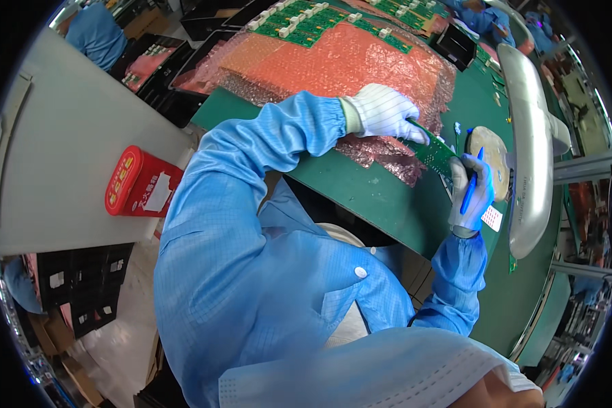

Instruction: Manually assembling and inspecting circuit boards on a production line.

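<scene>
My left hand (386, 112), in a white striped glove, is closed on the upper left end of a green circuit board (436, 152). The board is tilted above the bench's near edge. At its lower right end is my gloved right hand (474, 197), with its fingers curled round a slim blue pen-like tool (470, 189). Its fingertips meet the board's edge; whether they also grip the board I cannot tell. A small white sheet with rows of red marks (492, 217) lies beside the right hand. Behind that hand is a rounded tan pad (491, 153).
Pink bubble wrap (333, 64) covers the green bench (374, 200) at the far left, with several circuit boards (299, 22) on it. A black box (453, 46) stands behind. A large pale lamp head (529, 149) overhangs the right side. A red box (141, 182) is at the left.
</scene>
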